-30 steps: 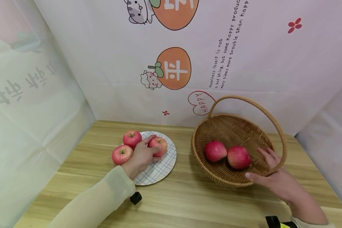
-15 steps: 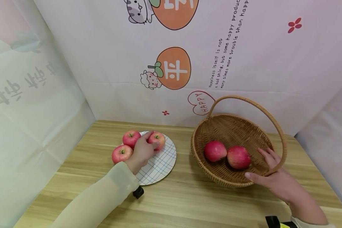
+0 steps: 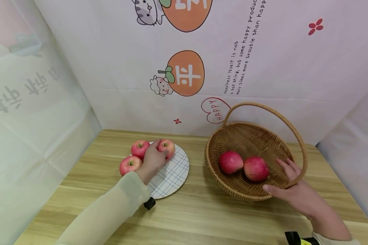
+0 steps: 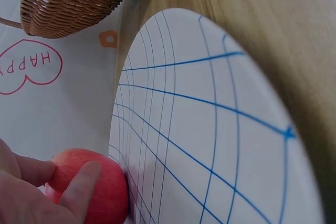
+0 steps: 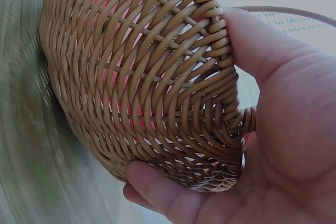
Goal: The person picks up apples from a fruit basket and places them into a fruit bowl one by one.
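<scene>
At the back of a round white plate [image 3: 173,178] with blue grid lines, my left hand [image 3: 152,162] holds an apple [image 3: 169,147] between thumb and fingers. In the left wrist view that apple [image 4: 111,192] sits low against the plate. Two more apples, one nearer [image 3: 130,165] and one farther [image 3: 139,149], lie at the plate's left side, partly behind the hand. My right hand [image 3: 303,195] grips the right rim of a wicker basket [image 5: 136,82], thumb on one side and fingers on the other. Inside the basket rest two red apples, one left [image 3: 231,162], one right [image 3: 256,168].
The basket's tall handle [image 3: 279,117] arches over its opening. A wooden table [image 3: 196,217] carries everything. Behind it hangs a printed white cloth [image 3: 125,102], with more pale cloth along both sides.
My left hand has shifted the apple back and to the left on the plate, closer to the other two. My right hand and the basket have stayed put.
</scene>
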`<state>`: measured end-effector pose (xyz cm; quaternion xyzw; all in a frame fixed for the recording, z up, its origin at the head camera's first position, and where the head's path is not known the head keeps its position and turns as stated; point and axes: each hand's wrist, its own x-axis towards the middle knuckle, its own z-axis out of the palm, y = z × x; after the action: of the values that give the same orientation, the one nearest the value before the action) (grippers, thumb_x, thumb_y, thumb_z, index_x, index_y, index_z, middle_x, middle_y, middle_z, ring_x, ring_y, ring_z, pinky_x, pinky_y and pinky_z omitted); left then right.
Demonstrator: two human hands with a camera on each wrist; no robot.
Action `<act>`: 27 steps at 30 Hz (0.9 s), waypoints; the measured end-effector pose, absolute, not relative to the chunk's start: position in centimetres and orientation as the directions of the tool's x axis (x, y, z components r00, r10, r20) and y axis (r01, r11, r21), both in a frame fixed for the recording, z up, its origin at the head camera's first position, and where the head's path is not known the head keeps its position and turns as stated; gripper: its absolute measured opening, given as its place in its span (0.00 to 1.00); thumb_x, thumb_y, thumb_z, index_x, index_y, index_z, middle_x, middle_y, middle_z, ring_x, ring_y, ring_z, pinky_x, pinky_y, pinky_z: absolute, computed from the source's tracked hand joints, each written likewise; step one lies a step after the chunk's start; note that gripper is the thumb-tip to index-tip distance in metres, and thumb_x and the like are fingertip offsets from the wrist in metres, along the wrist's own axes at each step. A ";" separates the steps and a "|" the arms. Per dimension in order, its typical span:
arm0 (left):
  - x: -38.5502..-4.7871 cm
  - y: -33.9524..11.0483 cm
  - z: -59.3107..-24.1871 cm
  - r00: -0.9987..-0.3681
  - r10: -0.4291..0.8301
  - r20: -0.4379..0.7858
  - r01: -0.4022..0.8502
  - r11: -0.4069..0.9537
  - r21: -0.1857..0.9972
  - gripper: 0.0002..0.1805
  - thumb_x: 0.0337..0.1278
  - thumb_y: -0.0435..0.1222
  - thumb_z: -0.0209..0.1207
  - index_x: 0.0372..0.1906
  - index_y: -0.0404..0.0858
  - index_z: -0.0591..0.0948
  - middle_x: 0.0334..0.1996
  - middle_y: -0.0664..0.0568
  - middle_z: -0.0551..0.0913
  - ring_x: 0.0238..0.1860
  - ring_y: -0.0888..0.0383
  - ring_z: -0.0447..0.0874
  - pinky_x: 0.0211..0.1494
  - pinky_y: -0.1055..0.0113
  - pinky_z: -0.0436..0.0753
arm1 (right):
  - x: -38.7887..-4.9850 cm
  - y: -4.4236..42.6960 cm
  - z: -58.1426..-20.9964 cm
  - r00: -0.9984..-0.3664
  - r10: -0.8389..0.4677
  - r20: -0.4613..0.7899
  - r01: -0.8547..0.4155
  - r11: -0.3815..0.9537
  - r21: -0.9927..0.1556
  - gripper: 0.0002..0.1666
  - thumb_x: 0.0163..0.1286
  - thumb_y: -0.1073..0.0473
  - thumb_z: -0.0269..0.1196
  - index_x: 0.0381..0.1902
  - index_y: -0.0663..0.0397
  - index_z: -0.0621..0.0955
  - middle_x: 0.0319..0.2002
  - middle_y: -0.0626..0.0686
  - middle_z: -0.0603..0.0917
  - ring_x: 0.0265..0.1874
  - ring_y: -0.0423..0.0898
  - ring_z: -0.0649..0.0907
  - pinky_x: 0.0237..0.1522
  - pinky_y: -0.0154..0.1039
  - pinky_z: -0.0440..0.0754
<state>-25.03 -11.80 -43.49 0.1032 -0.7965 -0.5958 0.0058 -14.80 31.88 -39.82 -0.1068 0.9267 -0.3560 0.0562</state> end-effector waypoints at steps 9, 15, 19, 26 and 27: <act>-25.0 -12.0 -43.1 -0.982 -0.154 -0.110 -0.155 0.316 0.936 0.36 0.69 0.31 0.58 0.78 0.41 0.59 0.72 0.44 0.63 0.63 0.47 0.67 0.49 0.58 0.84 | -14.8 31.9 -39.8 -0.971 -0.239 -0.030 -0.156 0.719 -0.677 0.62 0.68 0.45 0.68 0.80 0.54 0.39 0.74 0.70 0.27 0.67 0.83 0.41 0.50 0.82 0.56; -24.7 -12.3 -42.2 -0.981 -0.143 -0.129 -0.170 0.329 0.929 0.40 0.66 0.32 0.62 0.79 0.42 0.58 0.74 0.45 0.60 0.67 0.49 0.63 0.55 0.57 0.80 | -14.8 31.9 -39.8 -0.970 -0.240 -0.029 -0.155 0.710 -0.687 0.62 0.68 0.46 0.68 0.80 0.55 0.39 0.74 0.70 0.27 0.67 0.83 0.41 0.50 0.82 0.55; -24.5 -12.2 -41.7 -0.980 -0.125 -0.153 -0.183 0.290 0.939 0.41 0.65 0.32 0.63 0.79 0.46 0.58 0.74 0.46 0.59 0.66 0.47 0.63 0.52 0.56 0.83 | -14.8 31.9 -39.8 -0.970 -0.239 -0.035 -0.149 0.707 -0.691 0.62 0.68 0.45 0.68 0.80 0.55 0.39 0.74 0.70 0.27 0.66 0.84 0.41 0.50 0.82 0.55; -23.6 -12.7 -40.6 -0.978 -0.101 -0.183 -0.206 0.305 0.930 0.43 0.63 0.34 0.66 0.78 0.53 0.59 0.76 0.48 0.56 0.65 0.46 0.62 0.39 0.64 0.85 | -14.9 31.9 -39.8 -0.970 -0.240 -0.046 -0.141 0.704 -0.696 0.62 0.68 0.45 0.67 0.80 0.55 0.39 0.74 0.69 0.26 0.66 0.84 0.40 0.48 0.83 0.56; -23.5 -12.8 -40.4 -0.979 -0.098 -0.181 -0.203 0.314 0.927 0.43 0.62 0.35 0.66 0.78 0.54 0.59 0.76 0.48 0.55 0.66 0.46 0.62 0.37 0.65 0.84 | -14.9 31.9 -39.8 -0.969 -0.241 -0.046 -0.142 0.706 -0.694 0.62 0.68 0.45 0.67 0.80 0.55 0.39 0.74 0.69 0.25 0.66 0.84 0.40 0.48 0.83 0.56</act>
<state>-23.47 -12.81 -40.41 0.0928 -0.8094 -0.5782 -0.0453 -14.88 31.89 -39.81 -0.1042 0.9211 -0.3692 0.0670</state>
